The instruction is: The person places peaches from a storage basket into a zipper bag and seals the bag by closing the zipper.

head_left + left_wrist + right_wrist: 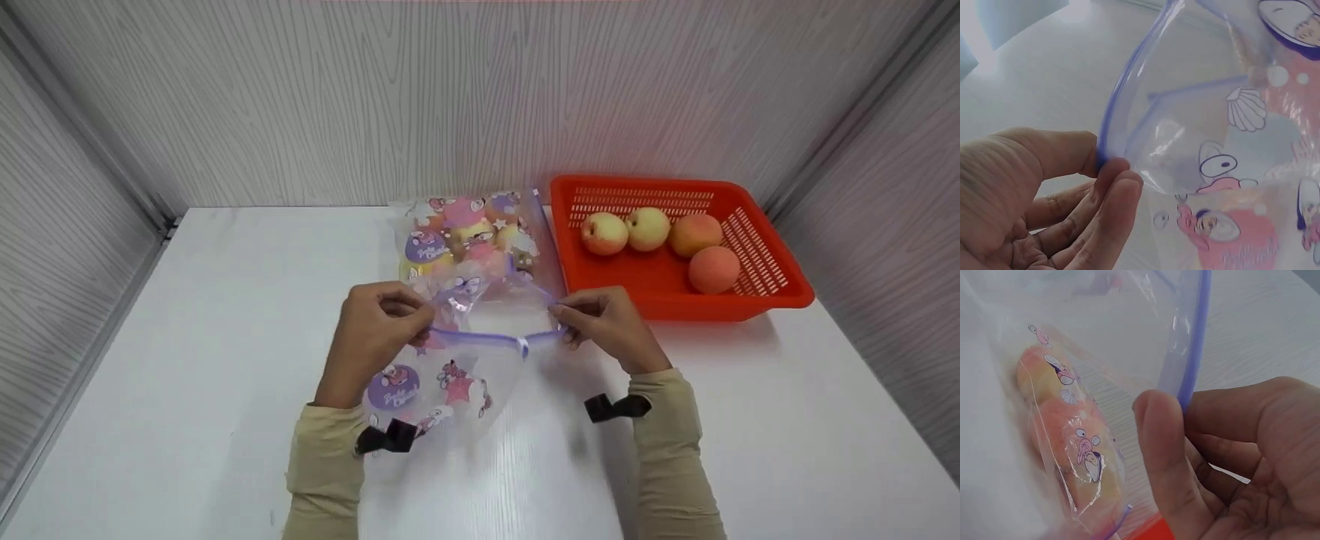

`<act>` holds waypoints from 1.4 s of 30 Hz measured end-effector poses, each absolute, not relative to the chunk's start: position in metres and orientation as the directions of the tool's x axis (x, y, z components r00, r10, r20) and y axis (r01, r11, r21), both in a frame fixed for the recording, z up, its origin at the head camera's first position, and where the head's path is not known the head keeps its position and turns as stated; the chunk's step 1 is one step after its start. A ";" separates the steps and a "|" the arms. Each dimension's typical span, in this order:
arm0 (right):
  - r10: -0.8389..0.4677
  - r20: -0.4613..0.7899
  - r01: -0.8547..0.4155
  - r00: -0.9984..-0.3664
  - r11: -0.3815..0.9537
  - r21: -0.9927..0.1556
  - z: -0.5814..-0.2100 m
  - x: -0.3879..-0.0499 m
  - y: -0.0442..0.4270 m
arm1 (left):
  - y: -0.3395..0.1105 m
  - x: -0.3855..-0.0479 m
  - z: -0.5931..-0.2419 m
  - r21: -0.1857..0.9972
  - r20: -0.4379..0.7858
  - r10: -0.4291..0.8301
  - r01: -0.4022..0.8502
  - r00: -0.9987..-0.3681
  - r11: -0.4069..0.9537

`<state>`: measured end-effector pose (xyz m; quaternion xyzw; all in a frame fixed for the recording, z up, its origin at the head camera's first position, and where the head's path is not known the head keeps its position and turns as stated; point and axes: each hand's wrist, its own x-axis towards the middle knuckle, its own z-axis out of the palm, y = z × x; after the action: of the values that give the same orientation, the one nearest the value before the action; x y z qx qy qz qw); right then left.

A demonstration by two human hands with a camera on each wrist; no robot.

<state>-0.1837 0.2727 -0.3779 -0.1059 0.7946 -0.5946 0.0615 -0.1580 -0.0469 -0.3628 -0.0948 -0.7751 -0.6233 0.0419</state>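
Note:
A clear zip bag [465,375] with purple edging and cartoon prints hangs between both hands, its mouth spread apart. My left hand [382,330] pinches the left side of the purple rim, thumb against fingertips; the left wrist view shows this pinch on the rim [1111,124]. Opposite it, my right hand [611,326] pinches the rim's right side, also seen in the right wrist view at the purple strip [1193,349]. A white slider sits on the near rim. Through the mouth, no contents show. Behind lies a second printed zip bag [465,232] filled with peaches.
A red plastic basket [780,270] stands at the back right, holding several peaches [649,229]. The filled bag lies against its left side. A pale wood-grain wall [360,97] closes off the back of the white table [187,360], with side panels left and right.

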 end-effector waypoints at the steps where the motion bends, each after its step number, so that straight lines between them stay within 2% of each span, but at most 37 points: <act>1: -0.225 0.029 -0.092 -0.974 0.273 -0.958 -0.377 -0.183 0.275 | -0.053 -0.158 -0.363 0.958 0.186 0.073 0.197 -0.980 0.206; 4: -0.196 0.034 -0.091 -0.980 0.290 -0.953 -0.375 -0.182 0.279 | -0.067 -0.156 -0.362 0.963 0.186 0.032 0.189 -0.982 0.192; 8: -0.191 0.055 -0.111 -0.980 0.297 -0.948 -0.376 -0.182 0.278 | -0.068 -0.156 -0.362 0.964 0.194 0.045 0.199 -0.980 0.179; 15: -0.294 0.036 -0.131 -0.955 0.310 -0.942 -0.381 -0.185 0.262 | -0.039 -0.160 -0.365 0.958 0.234 0.119 0.250 -0.965 0.142; 24: -0.309 0.012 -0.121 -0.951 0.336 -0.934 -0.377 -0.185 0.253 | -0.028 -0.160 -0.365 0.936 0.281 0.112 0.297 -0.953 0.186; 31: -0.345 -0.013 -0.125 -0.939 0.376 -0.918 -0.379 -0.187 0.249 | -0.028 -0.156 -0.372 0.929 0.265 0.133 0.290 -0.955 0.230; 34: -0.295 0.034 -0.153 -0.955 0.388 -0.909 -0.372 -0.185 0.255 | -0.030 -0.155 -0.373 0.928 0.263 0.133 0.288 -0.956 0.236; 37: -0.198 0.134 -0.207 -0.971 0.416 -0.886 -0.357 -0.183 0.271 | -0.031 -0.155 -0.374 0.928 0.262 0.125 0.285 -0.957 0.239; 42: -0.038 0.298 -0.272 -0.954 0.531 -0.803 -0.319 -0.190 0.303 | -0.031 -0.155 -0.376 0.926 0.264 0.129 0.289 -0.956 0.242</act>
<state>-0.1899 0.3032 -0.3195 -0.0893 0.8662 -0.4761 -0.1229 -0.1551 -0.0314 -0.3763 -0.1330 -0.7853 -0.6010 0.0664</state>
